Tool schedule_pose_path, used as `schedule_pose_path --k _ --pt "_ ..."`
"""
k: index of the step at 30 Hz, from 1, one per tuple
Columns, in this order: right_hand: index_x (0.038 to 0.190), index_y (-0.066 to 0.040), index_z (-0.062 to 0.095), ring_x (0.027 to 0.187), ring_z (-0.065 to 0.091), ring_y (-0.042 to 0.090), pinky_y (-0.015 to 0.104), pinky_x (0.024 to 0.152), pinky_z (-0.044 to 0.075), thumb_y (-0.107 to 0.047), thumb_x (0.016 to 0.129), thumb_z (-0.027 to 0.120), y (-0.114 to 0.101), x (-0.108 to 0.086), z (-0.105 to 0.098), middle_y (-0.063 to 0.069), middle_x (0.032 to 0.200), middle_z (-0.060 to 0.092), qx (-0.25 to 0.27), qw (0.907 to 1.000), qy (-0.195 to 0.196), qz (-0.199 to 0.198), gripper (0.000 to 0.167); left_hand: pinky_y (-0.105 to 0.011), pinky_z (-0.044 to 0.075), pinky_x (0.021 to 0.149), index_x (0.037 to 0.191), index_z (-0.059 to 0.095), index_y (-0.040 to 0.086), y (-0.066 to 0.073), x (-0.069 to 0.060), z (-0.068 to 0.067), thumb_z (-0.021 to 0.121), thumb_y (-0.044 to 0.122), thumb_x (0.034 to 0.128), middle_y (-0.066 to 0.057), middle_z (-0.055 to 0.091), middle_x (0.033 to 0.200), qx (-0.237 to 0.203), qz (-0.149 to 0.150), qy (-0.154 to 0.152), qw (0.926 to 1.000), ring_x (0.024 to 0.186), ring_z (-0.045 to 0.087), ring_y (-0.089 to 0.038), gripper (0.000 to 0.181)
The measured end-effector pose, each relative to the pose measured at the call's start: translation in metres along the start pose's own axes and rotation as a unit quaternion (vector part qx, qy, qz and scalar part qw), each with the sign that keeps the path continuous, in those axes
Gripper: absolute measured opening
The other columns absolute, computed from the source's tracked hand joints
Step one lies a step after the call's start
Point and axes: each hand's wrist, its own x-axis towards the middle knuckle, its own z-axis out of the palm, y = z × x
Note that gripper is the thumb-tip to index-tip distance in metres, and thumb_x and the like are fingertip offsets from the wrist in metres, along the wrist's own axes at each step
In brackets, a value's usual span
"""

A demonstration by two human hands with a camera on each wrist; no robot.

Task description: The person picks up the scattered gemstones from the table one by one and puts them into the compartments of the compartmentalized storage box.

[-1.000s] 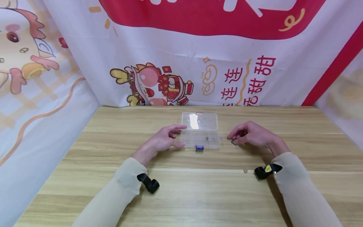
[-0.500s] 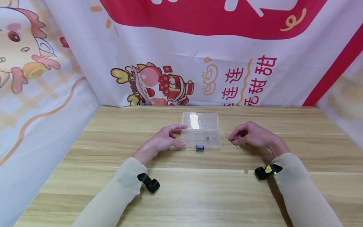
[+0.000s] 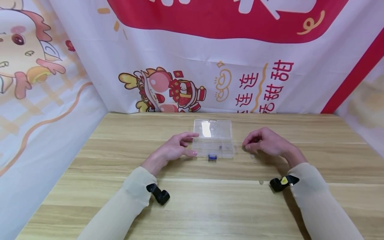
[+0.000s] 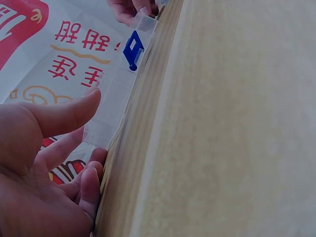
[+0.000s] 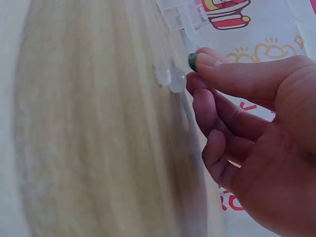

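Note:
A clear plastic compartment box point(image 3: 213, 146) with a blue latch point(image 3: 212, 157) lies on the wooden table, its transparent lid point(image 3: 220, 128) folded back. One compartment holds a small dark piece point(image 3: 220, 147). My left hand point(image 3: 172, 146) holds the box's left end, thumb at the front corner and index finger near the hinge. To the right of the box, my right hand point(image 3: 265, 143) pinches a small dark green round piece point(image 5: 192, 61) between thumb and index finger, just above the table. Beside those fingertips, two clear round pieces point(image 5: 177, 80) sit on the table.
Another small round piece point(image 3: 261, 182) lies nearer the front, left of the right wrist's camera point(image 3: 277, 184). A printed white-and-red cloth point(image 3: 180, 50) hangs behind the table point(image 3: 198, 206) and along its sides.
My right fingertips have drawn in over the dark green piece, which shows less in the head view now. The left hand and the box hold still; the head view shifts slightly.

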Motion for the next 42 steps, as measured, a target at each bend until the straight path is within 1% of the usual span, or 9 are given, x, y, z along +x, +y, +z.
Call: schedule_pose_path --k 4,12,15,21,28,34,38,42 --pt "0.110 -0.015 0.079 0.099 0.059 0.023 0.031 0.084 0.049 -0.017 0.100 0.072 -0.004 -0.001 -0.001 0.006 0.110 0.076 -0.002 0.9997 0.025 -0.005 0.012 -0.043 0.041 0.107 0.148 0.061 0.035 0.000 0.000 0.000 0.084 0.012 0.0885 -0.003 0.054 0.153 -0.002 0.000 0.000 1.0000 0.127 0.047 -0.027 0.068" --pt "0.112 -0.016 0.078 0.101 0.064 0.024 0.032 0.086 0.052 -0.022 0.101 0.073 -0.012 0.000 -0.001 0.007 0.112 0.076 0.037 0.9984 0.038 -0.021 0.014 -0.044 0.040 0.109 0.146 0.062 0.037 0.000 0.000 0.000 0.085 0.012 0.0875 -0.001 0.054 0.152 0.000 -0.004 0.005 1.0000 0.127 0.047 -0.027 0.068" --pt "0.114 -0.013 0.077 0.101 0.066 0.025 0.033 0.086 0.055 -0.020 0.100 0.073 -0.015 0.001 0.001 0.009 0.112 0.076 0.056 0.9971 0.043 -0.029 0.017 -0.044 0.040 0.109 0.146 0.062 0.037 -0.001 0.001 0.000 0.085 0.012 0.0878 -0.001 0.054 0.152 0.001 -0.003 0.006 1.0000 0.127 0.047 -0.027 0.068" --pt "0.119 -0.008 0.075 0.099 0.067 0.026 0.032 0.083 0.057 -0.016 0.099 0.074 -0.025 0.001 0.006 0.013 0.112 0.074 0.083 0.9945 0.054 -0.033 0.022 -0.044 0.041 0.109 0.147 0.061 0.036 -0.001 0.000 0.000 0.084 0.013 0.0886 -0.002 0.053 0.153 0.001 -0.002 0.003 1.0000 0.127 0.047 -0.027 0.067" --pt "0.125 -0.013 0.076 0.102 0.064 0.026 0.032 0.085 0.056 -0.019 0.100 0.073 -0.039 0.002 0.016 0.010 0.116 0.074 0.081 0.9946 0.058 -0.031 0.026 -0.043 0.041 0.108 0.147 0.062 0.035 -0.002 0.000 0.002 0.084 0.013 0.0887 -0.003 0.054 0.154 -0.002 -0.001 -0.003 1.0000 0.127 0.047 -0.027 0.067" --pt "0.127 -0.012 0.077 0.105 0.067 0.026 0.035 0.087 0.057 -0.019 0.101 0.073 -0.052 0.004 0.022 0.010 0.122 0.077 0.085 0.9942 0.054 -0.039 0.027 -0.043 0.041 0.108 0.147 0.061 0.036 -0.002 0.001 0.001 0.084 0.013 0.0888 -0.002 0.054 0.154 0.002 -0.002 0.000 1.0000 0.127 0.047 -0.027 0.067" --pt "0.125 -0.012 0.078 0.103 0.067 0.026 0.033 0.085 0.057 -0.017 0.101 0.073 -0.059 0.007 0.026 0.009 0.122 0.078 0.085 0.9940 0.056 -0.041 0.026 -0.044 0.041 0.110 0.147 0.061 0.036 -0.001 0.000 0.001 0.085 0.013 0.0885 -0.002 0.054 0.154 0.004 -0.003 0.001 1.0000 0.128 0.048 -0.027 0.067" --pt "0.124 -0.012 0.079 0.099 0.066 0.024 0.030 0.082 0.055 -0.015 0.100 0.073 -0.065 0.011 0.030 0.010 0.120 0.078 0.078 0.9937 0.061 -0.052 0.025 -0.045 0.041 0.110 0.147 0.062 0.037 -0.001 0.000 0.000 0.084 0.014 0.0891 -0.002 0.054 0.154 0.005 -0.002 0.003 1.0000 0.128 0.048 -0.027 0.066"
